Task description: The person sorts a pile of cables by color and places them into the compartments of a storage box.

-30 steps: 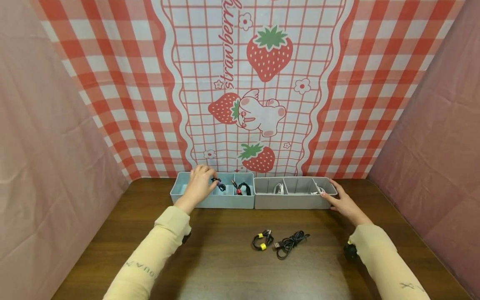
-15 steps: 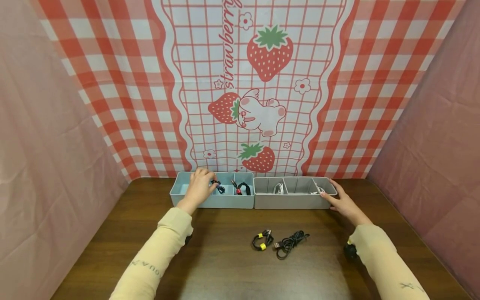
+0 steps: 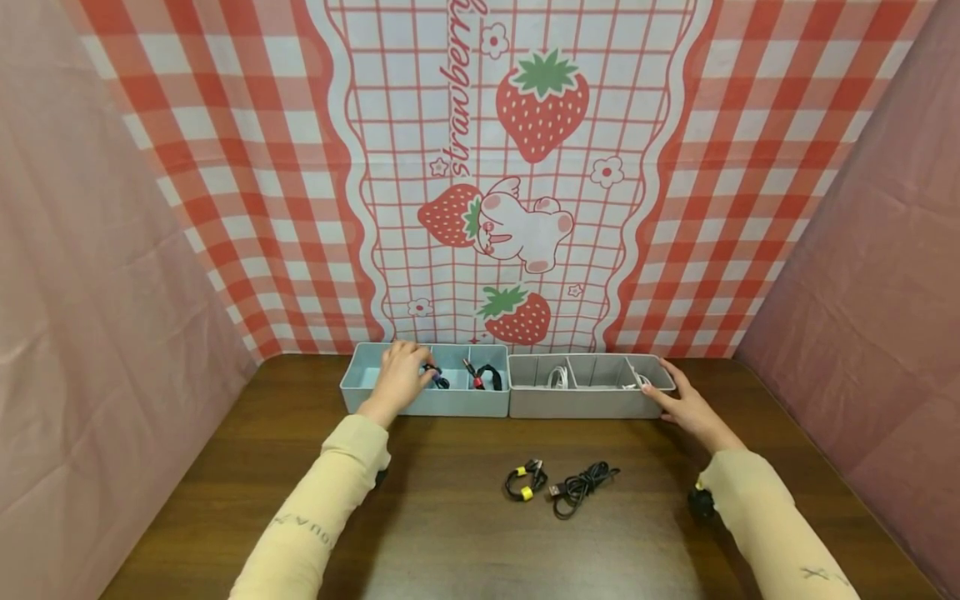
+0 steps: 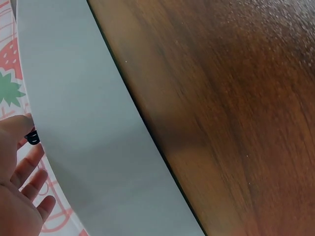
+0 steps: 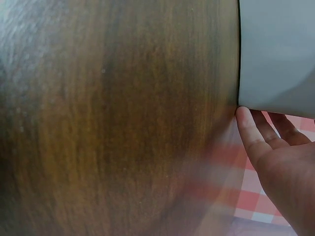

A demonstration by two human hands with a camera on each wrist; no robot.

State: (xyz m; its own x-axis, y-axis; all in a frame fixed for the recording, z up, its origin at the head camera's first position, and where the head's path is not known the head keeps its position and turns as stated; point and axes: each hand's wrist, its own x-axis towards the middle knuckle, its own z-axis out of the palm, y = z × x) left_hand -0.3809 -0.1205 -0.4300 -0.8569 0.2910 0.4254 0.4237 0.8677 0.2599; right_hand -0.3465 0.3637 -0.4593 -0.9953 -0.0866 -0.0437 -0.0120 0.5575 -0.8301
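Note:
In the head view my left hand [image 3: 402, 372] reaches over the light blue divided bin [image 3: 450, 405] and pinches a small black cable bundle [image 3: 440, 382] between thumb and fingers. The bundle hangs inside the bin, left of a divider. The left wrist view shows a bit of the black cable [image 4: 33, 137] at the thumb, with the other fingers loosely spread; the bin wall hides the rest. My right hand [image 3: 686, 406] rests against the right end of the grey divided bin [image 3: 577, 405]. In the right wrist view its fairly straight fingers touch that bin's end.
A black cable with a red tie [image 3: 487, 379] lies in the blue bin's right compartment. White cables [image 3: 557, 378] sit in the grey bin. Nearer on the wooden table [image 3: 450, 517] lie a yellow-tied black cable [image 3: 527, 482] and a black USB cable [image 3: 581, 487]. A checked cloth [image 3: 285, 250] hangs behind.
My left hand has moved slightly down and to the right, lowering the cable bundle a little in the blue bin. My right hand has stayed put at the grey bin.

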